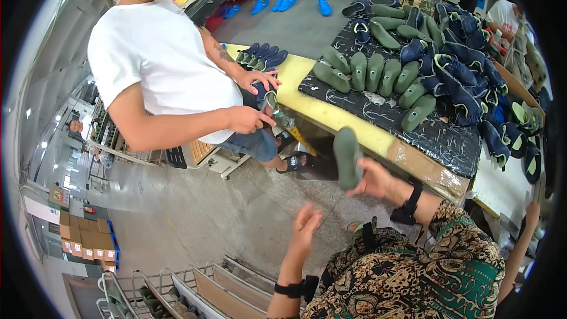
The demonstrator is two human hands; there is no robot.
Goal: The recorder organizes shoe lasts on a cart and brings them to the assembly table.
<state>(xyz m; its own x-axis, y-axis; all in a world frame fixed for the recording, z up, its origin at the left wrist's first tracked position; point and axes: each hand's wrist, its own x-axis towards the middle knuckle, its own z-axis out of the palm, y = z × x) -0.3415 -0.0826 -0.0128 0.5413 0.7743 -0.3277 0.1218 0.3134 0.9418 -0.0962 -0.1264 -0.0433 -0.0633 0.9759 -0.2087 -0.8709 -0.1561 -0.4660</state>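
Note:
My right hand (373, 178) grips a dark green shoe sole (347, 156), held upright below the yellow edge of the work table (354, 127). My left hand (305, 228) hangs open and empty over the concrete floor, palm turned toward the right hand, fingers apart. Both wrists wear black bands. Several more green soles (378, 74) lie in a row on the black mat (440, 136) on the table, just beyond my right hand.
A person in a white T-shirt (159, 59) sits at left, both hands on a shoe piece (273, 105). Navy shoes (466, 77) pile up at right, blue ones (283, 3) farther back. Another person's arm (522, 242) reaches up at right. Metal rack (171, 289) below, cardboard boxes (88, 239) lower left.

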